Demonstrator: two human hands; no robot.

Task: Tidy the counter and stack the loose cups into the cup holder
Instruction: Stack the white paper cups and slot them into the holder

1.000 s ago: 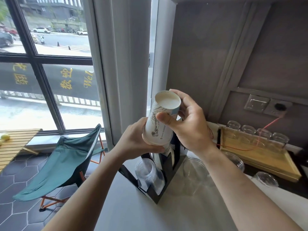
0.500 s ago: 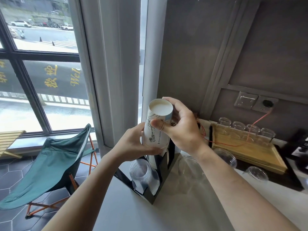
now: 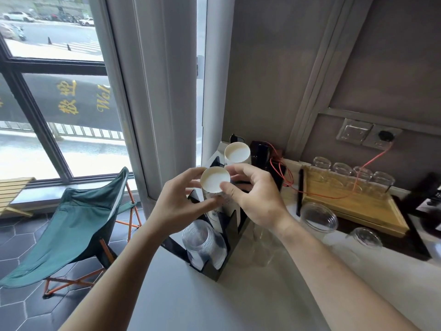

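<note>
A stack of white paper cups (image 3: 215,183), bottoms up, stands in the middle slot of the black cup holder (image 3: 210,268). My left hand (image 3: 177,206) and my right hand (image 3: 256,199) both grip the stack near its top. A second white paper cup stack (image 3: 237,152) sits in the slot behind. The front slot holds a stack of clear plastic cups (image 3: 202,242). Loose clear plastic cups (image 3: 317,217) stand on the counter to the right of the holder.
A wooden tray (image 3: 358,206) with several glass jars (image 3: 341,169) sits at the back right, crossed by a red cable (image 3: 371,160) to the wall socket. Another clear cup (image 3: 366,236) lies near it. A green folding chair (image 3: 78,223) stands left, below the counter edge.
The paper cup stack has come down from chest height into the holder's middle slot, with both hands still on it. The view has tilted down.
</note>
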